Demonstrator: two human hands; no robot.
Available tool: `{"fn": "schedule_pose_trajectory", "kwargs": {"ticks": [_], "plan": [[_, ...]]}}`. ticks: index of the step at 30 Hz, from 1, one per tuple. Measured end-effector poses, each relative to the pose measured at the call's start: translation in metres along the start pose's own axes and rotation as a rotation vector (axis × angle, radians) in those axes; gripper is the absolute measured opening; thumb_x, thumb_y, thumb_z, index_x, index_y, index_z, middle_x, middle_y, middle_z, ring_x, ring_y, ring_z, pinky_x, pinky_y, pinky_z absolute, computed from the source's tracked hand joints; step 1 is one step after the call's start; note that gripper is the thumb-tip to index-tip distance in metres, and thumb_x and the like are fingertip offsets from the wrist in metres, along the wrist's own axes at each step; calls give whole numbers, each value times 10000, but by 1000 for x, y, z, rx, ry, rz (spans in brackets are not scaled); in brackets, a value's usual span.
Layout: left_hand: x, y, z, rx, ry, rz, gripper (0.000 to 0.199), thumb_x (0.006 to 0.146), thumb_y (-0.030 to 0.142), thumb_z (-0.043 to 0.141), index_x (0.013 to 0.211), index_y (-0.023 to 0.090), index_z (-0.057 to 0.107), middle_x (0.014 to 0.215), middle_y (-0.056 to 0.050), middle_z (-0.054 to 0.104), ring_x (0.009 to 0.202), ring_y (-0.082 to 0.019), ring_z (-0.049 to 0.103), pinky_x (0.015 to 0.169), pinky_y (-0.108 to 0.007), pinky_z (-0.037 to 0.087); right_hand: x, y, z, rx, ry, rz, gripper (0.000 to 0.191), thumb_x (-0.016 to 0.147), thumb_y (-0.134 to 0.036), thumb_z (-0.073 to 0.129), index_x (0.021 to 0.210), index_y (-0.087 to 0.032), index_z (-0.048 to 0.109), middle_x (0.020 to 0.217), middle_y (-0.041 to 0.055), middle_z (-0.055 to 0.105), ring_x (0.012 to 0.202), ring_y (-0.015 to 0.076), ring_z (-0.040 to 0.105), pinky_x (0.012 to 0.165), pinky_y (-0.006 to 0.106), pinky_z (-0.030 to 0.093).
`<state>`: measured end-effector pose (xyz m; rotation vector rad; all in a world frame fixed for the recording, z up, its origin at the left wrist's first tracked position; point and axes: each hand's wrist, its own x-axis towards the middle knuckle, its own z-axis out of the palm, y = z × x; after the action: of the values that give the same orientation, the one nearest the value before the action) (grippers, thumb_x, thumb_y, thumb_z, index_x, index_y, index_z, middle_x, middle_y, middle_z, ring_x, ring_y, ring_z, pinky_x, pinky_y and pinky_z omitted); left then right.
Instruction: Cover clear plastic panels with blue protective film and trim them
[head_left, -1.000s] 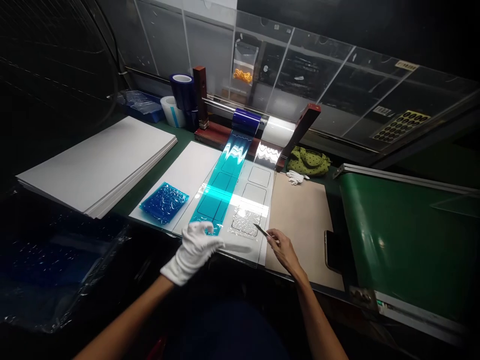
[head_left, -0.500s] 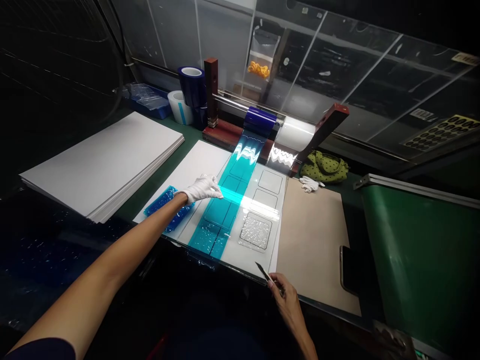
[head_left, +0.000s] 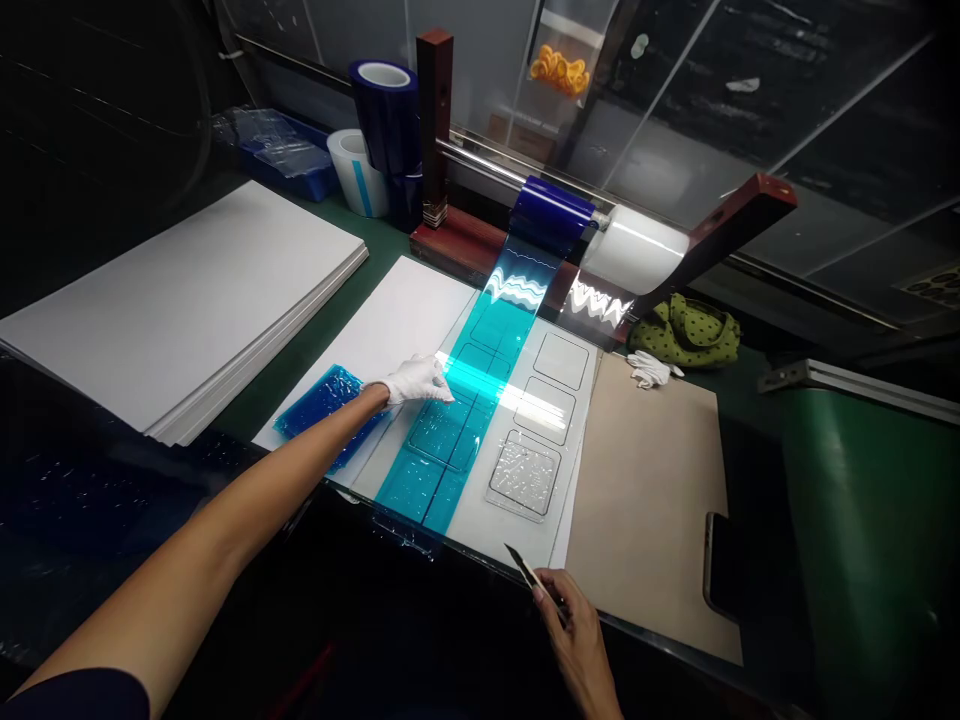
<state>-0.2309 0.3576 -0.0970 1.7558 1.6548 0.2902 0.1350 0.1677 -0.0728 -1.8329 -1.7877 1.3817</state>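
My left hand (head_left: 417,381), in a white glove, is over the left edge of a strip of clear blue film (head_left: 469,385). Its fingers are bunched together, and what they hold, if anything, is hidden. The strip runs from a dark blue roll (head_left: 553,207) down across a white sheet with rounded outlines to the bench's front edge. My bare right hand (head_left: 571,625) grips a utility knife (head_left: 525,567), its dark blade pointing up and left near that edge. A stack of blue film pieces (head_left: 319,398) lies beside my left wrist. Clear film pieces (head_left: 523,474) lie right of the strip.
A wooden stand (head_left: 435,120) carries the blue roll and a white roll (head_left: 637,245) on a metal rod. At left is a paper stack (head_left: 187,290); spare rolls (head_left: 384,130) stand behind. Brown board (head_left: 645,480), a phone (head_left: 721,565) and a white glove (head_left: 652,368) are at right.
The view has shifted and come closer to the bench. My left hand stays at the strip's left edge, its fingers still bunched. My right hand keeps the knife near the front edge.
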Motion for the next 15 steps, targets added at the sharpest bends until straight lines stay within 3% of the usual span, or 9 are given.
{"fn": "schedule_pose_trajectory", "kwargs": {"ticks": [4,8,12,15], "plan": [[8,-7,4,-4,-62,-26,319,658,506,676,721,200,734,772,6,696,864,-190,561,730,-256,370,5,-6,0,-18,-8,-32,337,861,-498,457,897,-229,657,872,72,674,821,231,637,715,293,521],[14,-11,10,15,-34,-58,320,626,526,690,715,224,746,798,2,684,845,-187,550,727,-250,363,8,-10,2,-46,-29,-47,344,874,-494,439,911,-227,652,887,77,677,818,230,641,675,283,522],[4,-5,4,71,143,-121,458,595,589,699,930,278,734,1011,-27,616,957,-225,492,777,-285,370,13,-18,6,-120,-27,-112,336,904,-454,401,964,-218,632,934,84,669,851,224,639,735,301,522],[-33,6,-1,131,324,-167,511,741,605,572,1136,290,647,1099,-56,554,1005,-240,447,830,-339,353,26,-34,12,-243,-32,-258,339,936,-368,347,1090,-213,607,986,99,643,867,211,631,751,300,507]]}}
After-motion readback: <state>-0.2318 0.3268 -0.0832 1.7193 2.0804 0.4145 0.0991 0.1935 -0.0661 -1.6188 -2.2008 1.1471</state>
